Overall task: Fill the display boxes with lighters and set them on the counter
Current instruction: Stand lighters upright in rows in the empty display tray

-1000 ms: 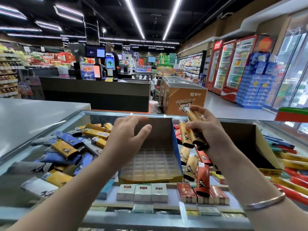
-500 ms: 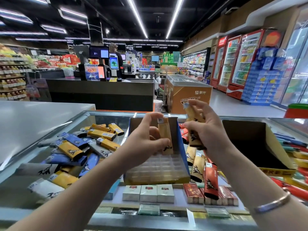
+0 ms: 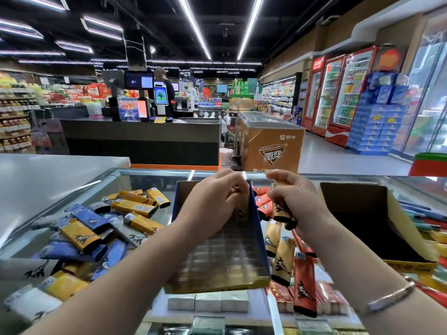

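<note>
The box [image 3: 219,257] sits near the middle of the glass counter [image 3: 145,174], hemmed by a lighter pile [image 3: 96,228] on its left and loose lighters [image 3: 287,259] on its right; a second box [image 3: 377,221] stands further right. Its blue-sided tray of clear cells looks unfilled, blurred by motion. The left hand [image 3: 215,204] pinches one tan lighter [image 3: 243,204] upright over the far right cells. The right hand [image 3: 297,201] grips a bundle [image 3: 281,209] of tan lighters just right of the box's wall.
</note>
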Demonstrator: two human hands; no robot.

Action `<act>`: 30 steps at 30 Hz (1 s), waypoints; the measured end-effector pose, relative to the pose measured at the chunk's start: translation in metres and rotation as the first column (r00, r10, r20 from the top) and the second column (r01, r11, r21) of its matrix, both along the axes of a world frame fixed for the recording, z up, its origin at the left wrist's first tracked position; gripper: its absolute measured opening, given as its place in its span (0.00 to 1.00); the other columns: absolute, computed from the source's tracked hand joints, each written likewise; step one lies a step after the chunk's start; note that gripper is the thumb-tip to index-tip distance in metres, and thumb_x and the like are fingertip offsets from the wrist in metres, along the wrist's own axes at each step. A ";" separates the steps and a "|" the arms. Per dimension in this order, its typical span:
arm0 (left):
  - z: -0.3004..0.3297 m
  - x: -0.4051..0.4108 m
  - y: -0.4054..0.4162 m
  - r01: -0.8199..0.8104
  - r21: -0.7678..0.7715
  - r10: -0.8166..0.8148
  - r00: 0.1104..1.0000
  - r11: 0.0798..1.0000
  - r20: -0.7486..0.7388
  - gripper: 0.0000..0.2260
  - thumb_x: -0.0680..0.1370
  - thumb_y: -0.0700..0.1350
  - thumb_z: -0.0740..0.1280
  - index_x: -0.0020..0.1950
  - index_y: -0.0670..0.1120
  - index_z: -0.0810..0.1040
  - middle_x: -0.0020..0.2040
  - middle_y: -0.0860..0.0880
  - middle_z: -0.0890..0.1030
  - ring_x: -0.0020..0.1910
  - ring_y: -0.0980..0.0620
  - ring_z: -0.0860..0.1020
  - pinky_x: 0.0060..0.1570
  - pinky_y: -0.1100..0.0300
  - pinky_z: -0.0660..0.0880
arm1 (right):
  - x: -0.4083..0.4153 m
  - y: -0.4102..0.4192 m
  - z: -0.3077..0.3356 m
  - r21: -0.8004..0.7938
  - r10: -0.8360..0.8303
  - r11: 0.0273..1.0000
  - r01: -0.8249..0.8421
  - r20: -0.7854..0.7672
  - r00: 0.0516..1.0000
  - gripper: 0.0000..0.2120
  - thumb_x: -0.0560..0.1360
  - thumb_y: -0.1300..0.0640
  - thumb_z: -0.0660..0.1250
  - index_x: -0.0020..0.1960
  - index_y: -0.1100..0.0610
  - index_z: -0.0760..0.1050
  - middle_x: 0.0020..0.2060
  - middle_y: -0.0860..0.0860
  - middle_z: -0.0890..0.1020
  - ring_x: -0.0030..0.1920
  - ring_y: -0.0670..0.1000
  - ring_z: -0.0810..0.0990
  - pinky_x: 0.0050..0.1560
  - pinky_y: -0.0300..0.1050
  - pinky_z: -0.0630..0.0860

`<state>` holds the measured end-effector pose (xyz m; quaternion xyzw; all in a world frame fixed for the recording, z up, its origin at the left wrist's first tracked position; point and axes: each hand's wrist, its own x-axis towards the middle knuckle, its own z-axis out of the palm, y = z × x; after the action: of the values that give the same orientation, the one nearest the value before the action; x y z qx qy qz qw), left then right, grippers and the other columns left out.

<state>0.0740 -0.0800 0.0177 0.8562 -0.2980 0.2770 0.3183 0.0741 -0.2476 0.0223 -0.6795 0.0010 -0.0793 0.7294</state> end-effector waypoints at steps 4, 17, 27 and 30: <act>0.000 0.000 -0.001 -0.036 -0.060 0.038 0.999 0.998 0.023 0.12 0.73 0.40 0.71 0.53 0.51 0.76 0.46 0.54 0.82 0.46 0.55 0.80 0.47 0.55 0.78 | -0.002 0.003 -0.004 -0.036 0.028 0.999 -0.029 -0.025 0.999 0.18 0.68 0.72 0.64 0.49 0.52 0.79 0.44 0.57 0.78 0.38 0.53 0.79 0.33 0.42 0.78; -0.002 0.006 0.003 -0.208 0.149 0.194 0.976 0.967 0.102 0.12 0.76 0.44 0.66 0.59 0.53 0.79 0.58 0.52 0.75 0.57 0.51 0.73 0.59 0.55 0.65 | -0.006 0.013 -0.011 -0.008 0.136 0.991 -0.137 -0.086 0.987 0.18 0.68 0.75 0.62 0.50 0.57 0.78 0.38 0.59 0.78 0.38 0.55 0.77 0.39 0.49 0.77; -0.002 0.013 0.009 -0.274 0.335 0.281 0.959 0.901 0.029 0.23 0.79 0.44 0.57 0.70 0.64 0.62 0.65 0.59 0.68 0.63 0.54 0.62 0.61 0.59 0.47 | -0.009 0.012 -0.008 0.051 0.171 0.985 -0.166 -0.110 0.979 0.19 0.69 0.74 0.62 0.53 0.55 0.78 0.45 0.60 0.80 0.42 0.57 0.79 0.41 0.50 0.79; -0.011 0.009 0.009 -0.311 0.374 0.288 0.950 0.874 0.120 0.25 0.77 0.47 0.60 0.71 0.63 0.56 0.67 0.58 0.65 0.65 0.53 0.59 0.63 0.58 0.45 | -0.011 0.009 -0.003 0.089 0.182 0.980 -0.176 -0.060 0.981 0.25 0.70 0.74 0.63 0.58 0.49 0.76 0.51 0.60 0.78 0.43 0.57 0.80 0.40 0.50 0.81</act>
<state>0.0835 -0.0708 0.0070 0.9291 -0.2202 0.2842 0.0866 0.0636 -0.2382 0.0196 -0.6480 -0.0320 0.0101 0.7609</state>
